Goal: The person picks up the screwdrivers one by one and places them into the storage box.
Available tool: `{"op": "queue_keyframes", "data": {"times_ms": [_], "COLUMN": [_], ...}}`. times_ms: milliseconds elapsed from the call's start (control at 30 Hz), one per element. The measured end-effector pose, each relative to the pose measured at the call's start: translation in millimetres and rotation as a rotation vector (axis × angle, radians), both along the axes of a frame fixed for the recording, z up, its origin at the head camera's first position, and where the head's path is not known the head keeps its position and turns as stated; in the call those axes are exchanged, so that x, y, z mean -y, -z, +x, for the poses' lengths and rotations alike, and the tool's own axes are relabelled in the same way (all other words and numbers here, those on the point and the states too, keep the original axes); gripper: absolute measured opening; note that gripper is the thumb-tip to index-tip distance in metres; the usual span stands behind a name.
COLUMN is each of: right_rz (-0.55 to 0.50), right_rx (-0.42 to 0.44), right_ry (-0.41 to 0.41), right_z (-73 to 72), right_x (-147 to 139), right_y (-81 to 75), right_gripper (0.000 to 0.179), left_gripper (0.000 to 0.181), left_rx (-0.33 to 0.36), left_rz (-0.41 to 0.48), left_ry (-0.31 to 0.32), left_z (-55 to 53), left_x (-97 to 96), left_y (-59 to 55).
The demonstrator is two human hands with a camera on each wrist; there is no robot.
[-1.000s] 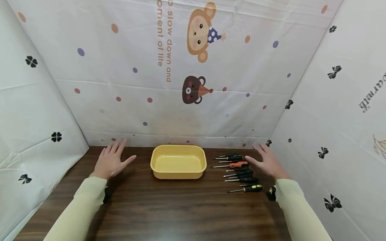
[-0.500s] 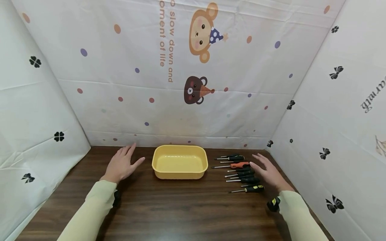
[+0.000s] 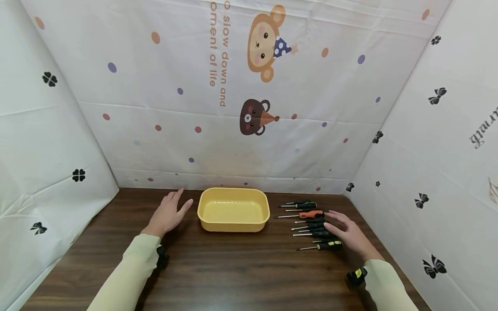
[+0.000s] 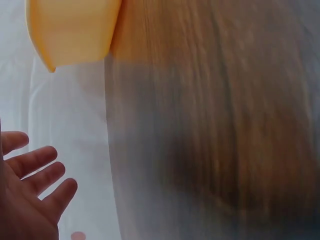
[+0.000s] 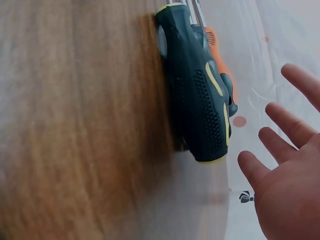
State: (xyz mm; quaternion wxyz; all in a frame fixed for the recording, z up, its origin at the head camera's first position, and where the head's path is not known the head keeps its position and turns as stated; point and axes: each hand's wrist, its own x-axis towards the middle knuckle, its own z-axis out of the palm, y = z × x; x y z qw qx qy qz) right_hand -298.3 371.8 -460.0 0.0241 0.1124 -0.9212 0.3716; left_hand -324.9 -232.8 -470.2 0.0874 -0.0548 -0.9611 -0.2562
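Note:
A yellow rectangular basin (image 3: 233, 226) stands on the dark wooden table in the head view; nothing lies in it. My left hand (image 3: 166, 216) is held to the left of it, fingers spread and holding nothing. To the right of the basin several screwdrivers lie in a column, shafts pointing left. One has an orange handle (image 3: 311, 214); the nearest has a black and yellow handle (image 3: 330, 245), large in the right wrist view. My right hand (image 3: 352, 236) is beside the handle ends, its fingers extended and apart, gripping nothing. In the left wrist view the basin's end (image 4: 75, 35) shows above my spread fingers.
White printed cloth hangs behind the table (image 3: 218, 276) as a back wall (image 3: 218, 147), with more cloth along the left side (image 3: 35, 142) and right side (image 3: 408, 172). A dark wrist device (image 3: 355, 275) is strapped at my right sleeve.
My left hand has moved right, closer to the basin. The right hand has come lower and nearer the screwdriver handles. The basin and screwdrivers have stayed in place; the head view has shifted slightly.

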Motion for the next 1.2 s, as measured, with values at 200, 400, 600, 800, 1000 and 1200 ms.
{"op": "queue_keyframes", "data": {"times_ms": [200, 400, 600, 800, 1000, 1200], "right_rz": [-0.015, -0.001, 0.017, 0.009, 0.039, 0.034], "right_rx": [-0.032, -0.073, -0.109, -0.115, -0.097, -0.068], "right_ry": [0.000, 0.004, 0.011, -0.021, -0.003, 0.009], "right_z": [5.4, 9.7, 13.8, 16.8, 21.2, 23.6], "right_x": [-7, -12, -16, -21, -24, -25], "right_y": [7.3, 11.2, 14.9, 20.8, 23.8, 26.0], "right_gripper": [0.057, 0.054, 0.048, 0.044, 0.042, 0.041], "left_gripper": [0.089, 0.084, 0.074, 0.073, 0.070, 0.068], "left_rx": [0.032, 0.085, 0.203, 0.251, 0.265, 0.290], "left_rz": [0.132, 0.275, 0.427, 0.531, 0.603, 0.653], "left_ry": [0.012, 0.009, 0.008, 0.039, 0.086, 0.107], "left_z": [-7.0, -13.6, -20.5, -24.5, -25.7, -24.6], "left_x": [-5.2, -12.9, -17.1, -18.6, -19.8, -20.8], "left_y": [-0.2, -0.9, -0.2, 2.5, 4.9, 5.6]}}
